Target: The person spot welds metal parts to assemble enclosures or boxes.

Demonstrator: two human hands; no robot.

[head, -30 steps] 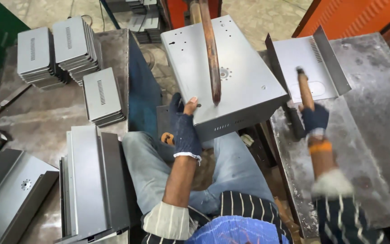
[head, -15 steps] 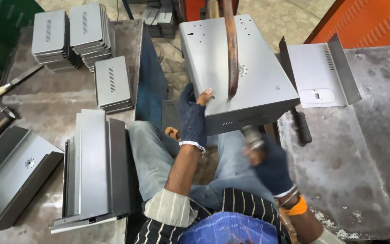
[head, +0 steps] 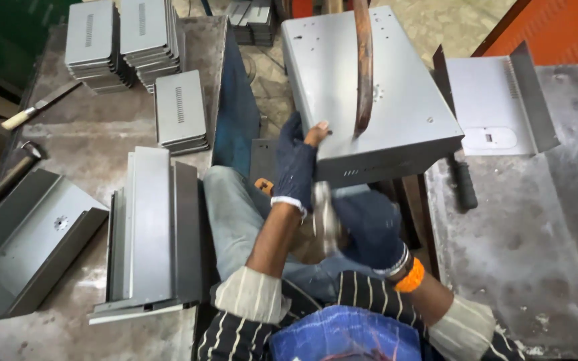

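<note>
I sit in a metal fabrication workshop, worn steel workbench (head: 88, 144) at left of frame, stacks of grey sheet-metal covers (head: 123, 40) upper left, bent steel channels (head: 148, 227) lower left, folded metal box (head: 369, 87) top centre, hammer (head: 11, 177) at left edge, orange machine panel (head: 556, 30) upper right.
</note>
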